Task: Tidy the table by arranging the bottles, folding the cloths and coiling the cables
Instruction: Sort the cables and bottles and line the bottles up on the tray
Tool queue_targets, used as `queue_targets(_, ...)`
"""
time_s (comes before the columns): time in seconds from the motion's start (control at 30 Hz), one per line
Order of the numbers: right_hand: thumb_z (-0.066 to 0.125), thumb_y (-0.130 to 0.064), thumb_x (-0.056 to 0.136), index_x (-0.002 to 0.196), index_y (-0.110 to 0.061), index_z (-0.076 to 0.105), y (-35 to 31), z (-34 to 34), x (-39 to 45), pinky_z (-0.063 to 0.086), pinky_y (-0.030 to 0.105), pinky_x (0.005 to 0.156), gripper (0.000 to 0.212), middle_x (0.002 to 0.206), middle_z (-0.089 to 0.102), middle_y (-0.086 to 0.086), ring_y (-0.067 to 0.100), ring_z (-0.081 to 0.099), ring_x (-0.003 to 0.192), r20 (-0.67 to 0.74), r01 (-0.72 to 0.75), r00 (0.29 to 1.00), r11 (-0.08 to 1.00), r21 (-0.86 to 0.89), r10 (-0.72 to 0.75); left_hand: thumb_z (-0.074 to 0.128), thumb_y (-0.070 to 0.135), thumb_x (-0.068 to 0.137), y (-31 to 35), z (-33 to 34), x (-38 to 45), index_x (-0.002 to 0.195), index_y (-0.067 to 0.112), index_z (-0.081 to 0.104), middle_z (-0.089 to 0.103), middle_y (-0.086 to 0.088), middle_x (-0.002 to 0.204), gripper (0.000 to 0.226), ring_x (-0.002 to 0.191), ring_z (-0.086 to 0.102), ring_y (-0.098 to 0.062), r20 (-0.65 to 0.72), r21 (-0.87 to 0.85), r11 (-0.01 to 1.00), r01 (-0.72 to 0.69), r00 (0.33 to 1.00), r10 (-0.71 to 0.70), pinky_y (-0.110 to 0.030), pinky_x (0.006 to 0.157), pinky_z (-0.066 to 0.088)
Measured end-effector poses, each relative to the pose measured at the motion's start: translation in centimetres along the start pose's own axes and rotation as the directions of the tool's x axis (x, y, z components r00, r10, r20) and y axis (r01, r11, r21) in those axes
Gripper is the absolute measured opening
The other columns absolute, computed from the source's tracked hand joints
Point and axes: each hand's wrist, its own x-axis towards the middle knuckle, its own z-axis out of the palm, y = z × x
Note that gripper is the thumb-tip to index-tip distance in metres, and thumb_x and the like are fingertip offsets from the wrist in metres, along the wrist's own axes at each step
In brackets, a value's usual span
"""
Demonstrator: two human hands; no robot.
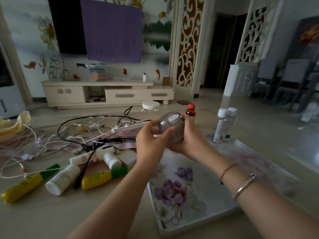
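Observation:
Both hands hold a small clear grey bottle point(170, 126) with a white label above the flowered tray point(193, 219). My left hand point(151, 142) grips its left side, and my right hand point(189, 138) cups it from behind and below. A brown bottle with a red cap point(190, 111) and two clear bottles with white caps point(224, 125) stand at the tray's far end. On the table to the left lie two yellow-green bottles point(101, 177), white bottles point(63, 178) and a tangle of black and white cables point(77, 135). A pale yellow cloth point(15, 123) lies at far left.
A white power strip point(127, 128) lies among the cables behind my left hand. Beyond the table stand a TV cabinet point(107, 94) and a round white stool point(151, 106). Grey chairs point(290, 80) stand at the right.

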Motion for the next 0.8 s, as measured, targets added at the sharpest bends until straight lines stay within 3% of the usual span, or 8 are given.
queue_targets(0.1,0.077,-0.045,0.074,0.139,-0.014,0.015,1.2,0.2,-0.4,0.052,0.042,0.091,0.095,0.127,0.053,0.003,0.022,0.058,0.110,-0.085,-0.125,0.988,0.991,0.040,0.128,0.071,0.032,0.085,0.0,1.1,0.1,0.115,0.019,0.065,0.071,0.002,0.100,0.033,0.092,0.067,-0.009,0.102,0.024,0.998,0.054,0.993,-0.056,-0.023,0.077,0.054)
queue_targets(0.2,0.072,-0.049,0.078,0.131,-0.012,0.018,2.6,-0.4,-0.6,0.052,0.047,0.087,0.084,0.119,0.056,0.006,0.028,0.061,0.104,-0.158,-0.213,0.964,0.977,0.032,0.215,0.061,0.029,0.092,-0.4,0.9,0.4,0.115,0.019,0.066,0.069,0.005,0.107,0.025,0.107,0.061,-0.013,0.091,0.184,0.983,-0.026,0.996,0.009,-0.028,0.091,0.048)
queue_targets(0.27,0.074,-0.052,0.074,0.131,-0.012,0.022,3.3,-1.1,-0.6,0.050,0.049,0.090,0.087,0.122,0.053,0.010,0.031,0.056,0.110,-0.157,-0.261,0.953,0.965,0.015,0.260,0.058,0.026,0.093,-1.1,0.0,0.5,0.114,0.023,0.066,0.067,0.005,0.111,0.023,0.114,0.053,-0.021,0.066,0.367,0.925,-0.096,0.995,0.078,-0.040,0.099,0.043)
queue_targets(0.4,0.074,-0.068,0.062,0.136,-0.017,0.027,4.2,-1.8,-0.6,0.045,0.045,0.096,0.102,0.129,0.041,0.012,0.032,0.045,0.119,-0.196,-0.373,0.920,0.912,-0.169,0.339,0.055,0.023,0.091,-2.2,-2.2,0.4,0.116,0.029,0.065,0.065,0.004,0.118,0.028,0.121,0.040,-0.026,0.065,0.666,0.742,-0.077,0.997,0.046,-0.040,0.099,0.029)
queue_targets(0.53,0.075,-0.061,0.068,0.136,-0.016,0.027,4.3,-1.4,-0.7,0.048,0.043,0.089,0.094,0.129,0.045,0.010,0.031,0.053,0.113,-0.221,-0.362,0.918,0.924,-0.122,0.330,0.047,0.019,0.090,-2.7,-3.3,0.0,0.117,0.031,0.064,0.059,0.003,0.127,0.035,0.121,0.040,-0.028,0.135,0.764,0.639,-0.091,0.991,-0.020,-0.041,0.100,0.028)
queue_targets(0.7,0.073,-0.058,0.073,0.134,-0.014,0.029,4.4,-2.0,-0.7,0.051,0.048,0.084,0.087,0.130,0.052,0.006,0.029,0.057,0.111,-0.264,-0.391,0.902,0.906,-0.161,0.342,0.045,0.019,0.092,-2.8,-4.0,-0.1,0.121,0.029,0.061,0.053,0.003,0.132,0.035,0.123,0.040,-0.026,0.166,0.781,0.615,-0.113,0.986,-0.030,-0.039,0.102,0.028)
queue_targets(0.8,0.066,-0.057,0.081,0.148,-0.016,0.010,4.6,-2.5,-1.1,0.053,0.044,0.078,0.097,0.136,0.050,0.008,0.030,0.059,0.109,-0.297,-0.416,0.893,0.874,-0.253,0.339,0.045,0.023,0.093,-2.7,-4.0,-0.1,0.119,0.025,0.060,0.054,0.002,0.129,0.030,0.122,0.042,-0.025,0.141,0.804,0.588,-0.095,0.989,-0.033,-0.039,0.100,0.029)
